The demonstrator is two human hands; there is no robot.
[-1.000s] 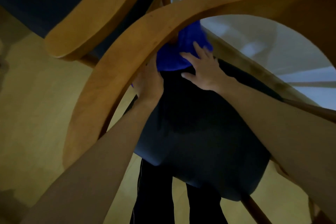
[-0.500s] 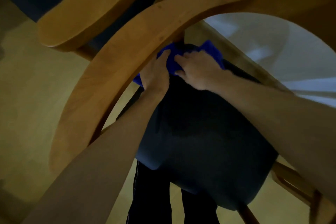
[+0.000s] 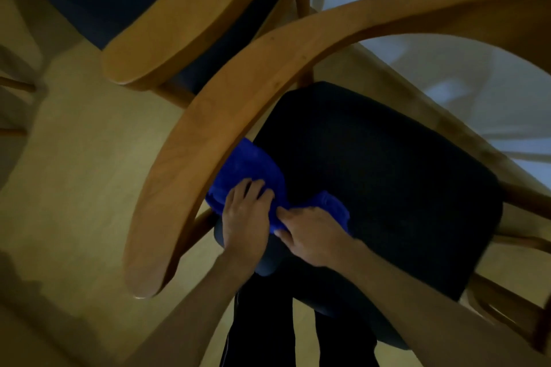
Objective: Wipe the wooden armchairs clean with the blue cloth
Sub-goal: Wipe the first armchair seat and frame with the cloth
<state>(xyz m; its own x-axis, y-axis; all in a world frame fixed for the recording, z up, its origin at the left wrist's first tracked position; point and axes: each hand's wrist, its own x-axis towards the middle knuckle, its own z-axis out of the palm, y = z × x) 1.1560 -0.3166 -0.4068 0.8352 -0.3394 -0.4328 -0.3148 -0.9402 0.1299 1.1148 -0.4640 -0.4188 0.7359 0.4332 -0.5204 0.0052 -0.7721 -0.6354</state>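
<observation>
Head view: both hands, left hand (image 3: 243, 217) and right hand (image 3: 313, 235), grip the blue cloth (image 3: 253, 167) bunched just under the armrest (image 3: 190, 140), which runs up-right from them.

left hand (image 3: 245, 219) fingers curled, right hand (image 3: 313, 235) pinching, arms extended

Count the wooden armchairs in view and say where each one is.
2. The near armchair curves through the middle of the picture, and both hands hold the blue cloth under its armrest. The far armchair stands at upper left. Others may lie outside the frame.
</observation>
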